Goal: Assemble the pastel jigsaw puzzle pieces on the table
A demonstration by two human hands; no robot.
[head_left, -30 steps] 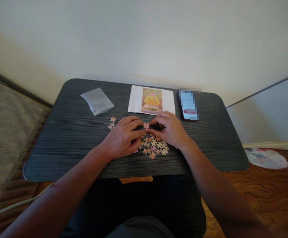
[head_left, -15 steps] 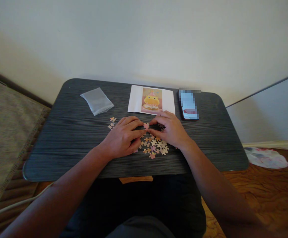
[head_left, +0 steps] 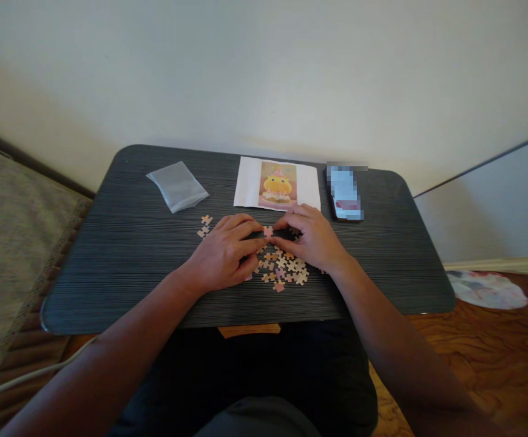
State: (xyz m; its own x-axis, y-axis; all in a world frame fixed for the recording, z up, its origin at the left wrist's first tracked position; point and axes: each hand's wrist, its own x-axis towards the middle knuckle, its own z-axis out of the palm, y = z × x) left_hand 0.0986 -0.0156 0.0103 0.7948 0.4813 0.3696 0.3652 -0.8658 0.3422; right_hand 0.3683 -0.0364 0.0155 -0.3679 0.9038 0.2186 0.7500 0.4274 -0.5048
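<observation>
A small pink jigsaw piece (head_left: 268, 232) sits between the fingertips of my two hands, above the loose pile. My left hand (head_left: 227, 250) is closed at its left side, with the thumb tucked low. On the other side, my right hand (head_left: 312, 238) pinches toward it with thumb and forefinger. Just below lie several loose jigsaw pieces (head_left: 286, 264), some pale side up, some coloured; my hands hide part of the pile. A few more jigsaw pieces (head_left: 204, 226) lie left of my left hand.
Behind my hands lies a white sheet with a printed picture (head_left: 277, 184) of a yellow figure and cake. A clear plastic bag (head_left: 178, 187) rests on the dark table (head_left: 122, 255) at left, a phone (head_left: 346, 193) at right. The wall borders the table's far edge.
Almost nothing differs. Both hands keep the same place around the pink jigsaw piece, and the view has shifted very slightly.
</observation>
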